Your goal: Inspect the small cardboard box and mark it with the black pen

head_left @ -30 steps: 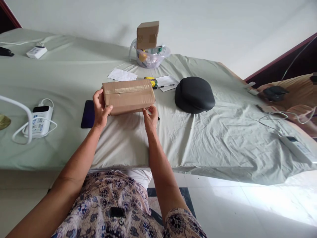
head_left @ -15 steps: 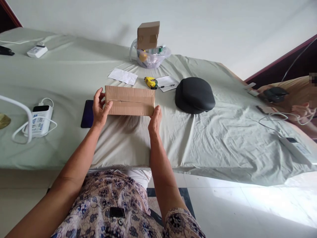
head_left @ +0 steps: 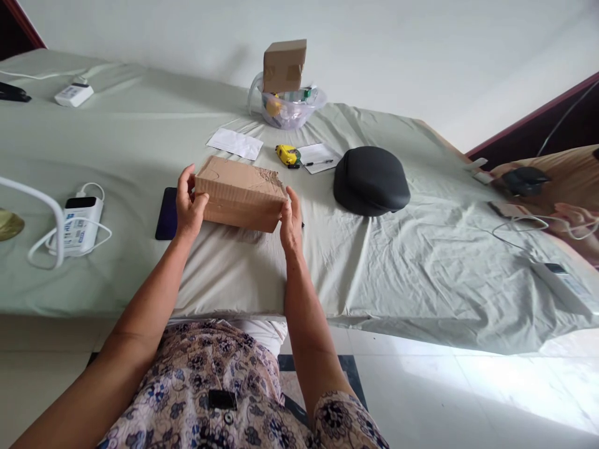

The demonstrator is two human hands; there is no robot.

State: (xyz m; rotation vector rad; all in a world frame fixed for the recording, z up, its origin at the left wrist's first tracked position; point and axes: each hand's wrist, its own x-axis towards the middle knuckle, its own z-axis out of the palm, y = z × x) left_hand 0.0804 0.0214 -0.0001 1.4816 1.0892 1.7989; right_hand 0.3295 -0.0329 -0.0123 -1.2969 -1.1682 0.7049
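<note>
Between my two hands is a brown cardboard box (head_left: 241, 193), tilted so that its top and near side show. The top has a torn, scuffed patch near its right end. My left hand (head_left: 188, 206) grips the left end, thumb on the near side. At the right end, my right hand (head_left: 291, 221) holds the corner with its fingers bent round it. A dark blue phone (head_left: 166, 215) lies beside my left hand, partly covered by it. Right of the box sits a black rounded case (head_left: 372, 181).
Behind the box are a white paper (head_left: 235, 144), a yellow tape measure (head_left: 287, 154) and a pen on a sheet (head_left: 319, 157). A clear basket (head_left: 294, 115) bears another cardboard box (head_left: 284, 67). Power banks (head_left: 83, 226) with cables lie left. Another person's hand (head_left: 575, 218) is at far right.
The box has been turned in my hands: its seamed face has given way to the torn top and the near side, and its right end has dropped lower.
</note>
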